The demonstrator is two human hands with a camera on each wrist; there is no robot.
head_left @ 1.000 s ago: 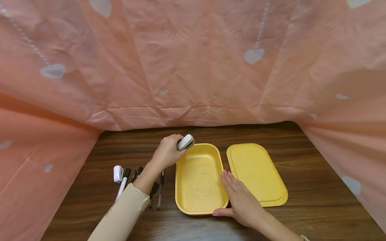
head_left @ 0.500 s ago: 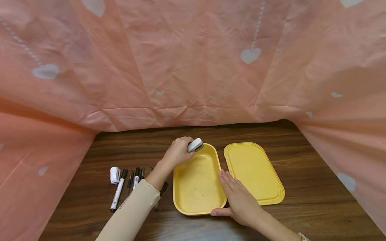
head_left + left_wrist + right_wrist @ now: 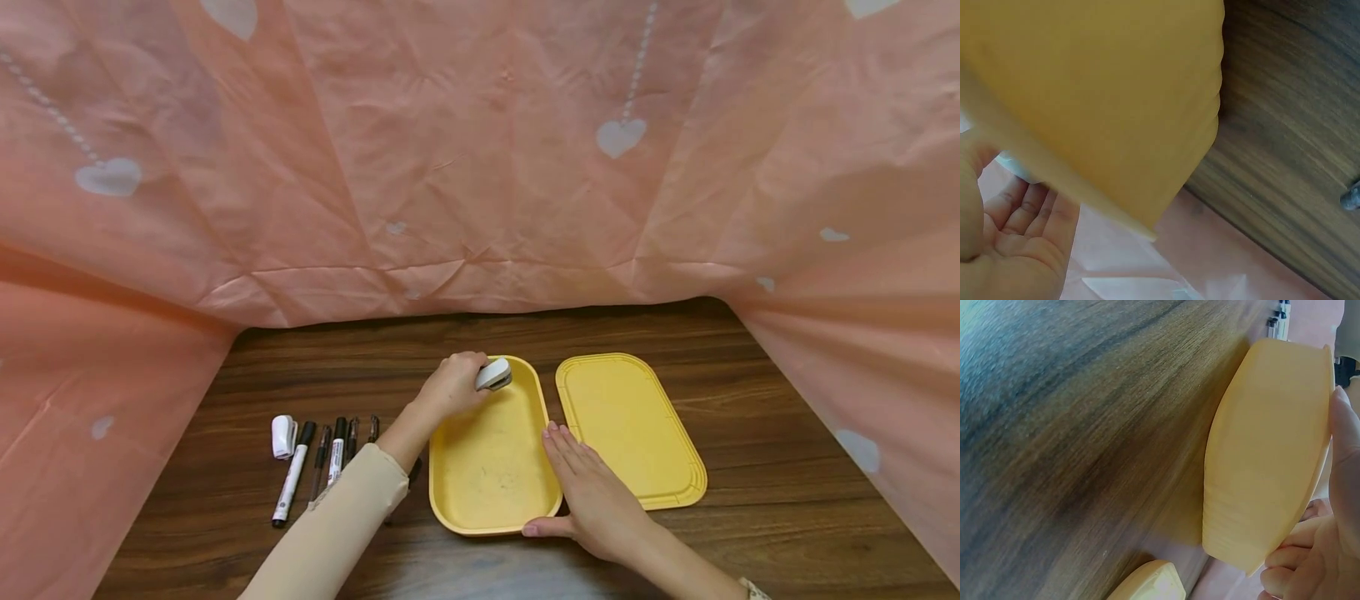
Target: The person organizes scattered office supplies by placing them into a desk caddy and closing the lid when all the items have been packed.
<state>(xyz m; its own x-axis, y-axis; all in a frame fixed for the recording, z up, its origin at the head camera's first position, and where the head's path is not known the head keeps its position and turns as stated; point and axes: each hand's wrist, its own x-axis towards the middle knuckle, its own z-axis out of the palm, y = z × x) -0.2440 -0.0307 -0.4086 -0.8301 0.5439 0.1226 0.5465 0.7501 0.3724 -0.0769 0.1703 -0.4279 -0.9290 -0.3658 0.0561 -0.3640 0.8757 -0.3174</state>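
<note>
My left hand point(image 3: 456, 385) grips a small white-and-grey stapler point(image 3: 493, 375) over the far end of a yellow rectangular box point(image 3: 495, 467). In the left wrist view the box wall point(image 3: 1104, 94) hides most of the stapler, and the curled fingers point(image 3: 1025, 212) show beyond the rim. My right hand point(image 3: 592, 500) rests against the box's near right corner, fingers straight along the side and thumb at the front rim. In the right wrist view that thumb point(image 3: 1342, 425) lies at the rim of the box point(image 3: 1266, 450).
A flat yellow lid point(image 3: 630, 429) lies right of the box. To the left are a white device point(image 3: 283, 437), a white marker point(image 3: 291, 485), another marker point(image 3: 337, 450) and several dark pens point(image 3: 321, 458), partly behind the left sleeve point(image 3: 337, 517). A pink curtain point(image 3: 480, 167) encloses the wooden table point(image 3: 795, 500).
My left hand has carried the stapler rightward and down into the far end of the box, uncovering more pens. My right hand stays at the box's corner.
</note>
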